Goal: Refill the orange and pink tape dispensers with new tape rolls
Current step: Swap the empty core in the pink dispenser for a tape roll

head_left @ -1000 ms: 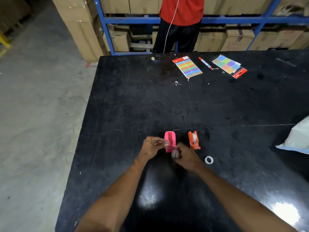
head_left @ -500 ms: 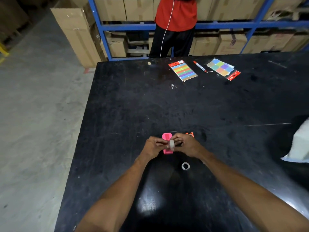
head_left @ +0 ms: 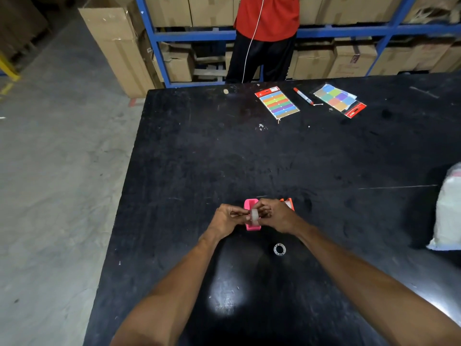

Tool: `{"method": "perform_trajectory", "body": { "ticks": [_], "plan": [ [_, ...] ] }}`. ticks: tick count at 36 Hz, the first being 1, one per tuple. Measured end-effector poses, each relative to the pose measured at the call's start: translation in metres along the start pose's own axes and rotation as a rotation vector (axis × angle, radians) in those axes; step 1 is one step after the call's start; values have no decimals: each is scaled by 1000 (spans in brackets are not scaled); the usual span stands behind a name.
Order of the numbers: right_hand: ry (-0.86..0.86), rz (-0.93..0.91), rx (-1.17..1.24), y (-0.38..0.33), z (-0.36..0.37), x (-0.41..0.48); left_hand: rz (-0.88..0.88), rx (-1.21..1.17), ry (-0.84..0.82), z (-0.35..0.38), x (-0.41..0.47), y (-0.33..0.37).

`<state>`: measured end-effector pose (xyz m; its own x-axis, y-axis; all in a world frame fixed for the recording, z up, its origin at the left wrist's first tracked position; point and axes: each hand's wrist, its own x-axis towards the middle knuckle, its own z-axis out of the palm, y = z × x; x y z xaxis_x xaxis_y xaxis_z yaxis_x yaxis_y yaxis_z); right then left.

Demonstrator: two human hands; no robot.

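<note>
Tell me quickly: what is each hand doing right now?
Left hand: closed, pinching the small translucent tape roll.
Right hand: closed on the same roll, above the pink plastic tape dispenser.

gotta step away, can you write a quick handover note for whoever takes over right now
Left hand and right hand: both pinch one tape roll, held just above the pink dispenser.
Orange dispenser: on the table, mostly hidden behind the right hand; whether it is loaded cannot be told.
Small ring, probably an empty core: lies nearer the person.
Done: roll in hand.
Left: seat it in the pink dispenser, then check the orange one.
</note>
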<state>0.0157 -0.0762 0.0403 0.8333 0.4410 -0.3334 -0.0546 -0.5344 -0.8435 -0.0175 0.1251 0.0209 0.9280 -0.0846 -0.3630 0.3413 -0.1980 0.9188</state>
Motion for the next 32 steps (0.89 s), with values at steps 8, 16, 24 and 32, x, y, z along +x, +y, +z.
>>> {"method": "perform_trajectory", "body": {
  "ticks": [8, 16, 24, 32],
  "plan": [
    [-11, 6, -23, 5, 3, 5, -3, 140, -25, 0, 9, -1],
    [6, -2, -11, 15, 4, 14, 9, 203, -9, 3, 16, 2],
    [33, -10, -139, 20, 0, 31, 14, 187, 24, -1, 27, 0],
    [52, 68, -462, 22, 0, 42, -47, 332, 112, -2, 34, -12]
  ]
}}
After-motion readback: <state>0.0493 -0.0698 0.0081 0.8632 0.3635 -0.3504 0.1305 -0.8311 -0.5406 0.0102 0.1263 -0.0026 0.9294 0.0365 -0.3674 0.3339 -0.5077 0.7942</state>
